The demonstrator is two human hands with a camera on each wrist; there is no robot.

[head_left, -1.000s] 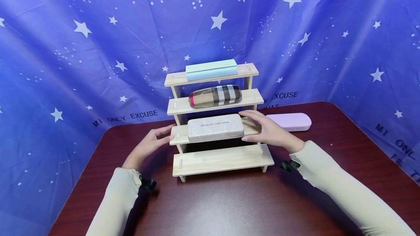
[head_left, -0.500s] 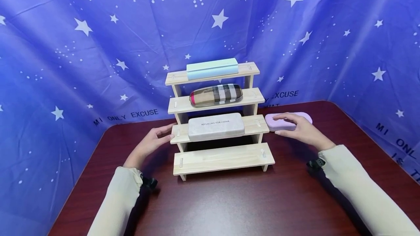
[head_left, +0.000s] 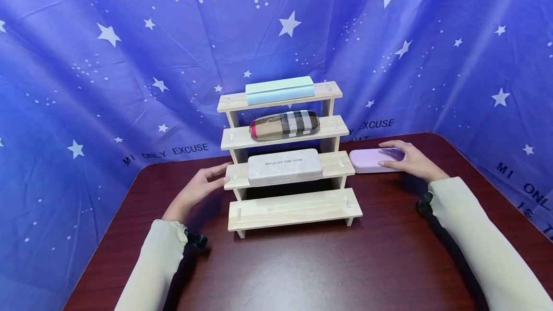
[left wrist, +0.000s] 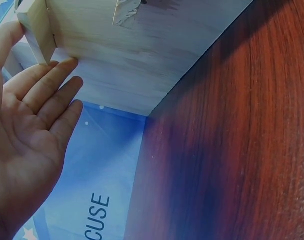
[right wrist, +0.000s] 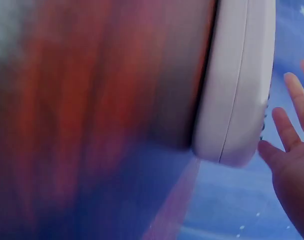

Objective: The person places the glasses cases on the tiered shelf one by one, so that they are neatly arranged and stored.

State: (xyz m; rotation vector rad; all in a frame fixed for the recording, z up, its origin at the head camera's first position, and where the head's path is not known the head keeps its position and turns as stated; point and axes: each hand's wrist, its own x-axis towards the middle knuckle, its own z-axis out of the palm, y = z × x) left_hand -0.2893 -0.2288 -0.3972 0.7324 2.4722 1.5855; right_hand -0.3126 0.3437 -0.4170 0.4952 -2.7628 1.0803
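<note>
At the left end of the wooden stepped display shelf, my left hand grips the end of the second-lowest board between thumb and fingers. To the right of the shelf a lilac glasses case lies on the table. My right hand is over its right end, thumb and fingers spread apart. In the right wrist view those fingers are beside the case, which has a seam along its side. A pale grey glasses case lettered "REFUELING FOR CHINA" rests on the board my left hand grips.
Higher up, a plaid case with a red end lies on one board, and a light blue case on the top one. The dark red table backs onto a blue star-print curtain.
My right hand has moved right, away from beside the grey case, across the lilac case to its right end. The left hand has stayed at the shelf.
</note>
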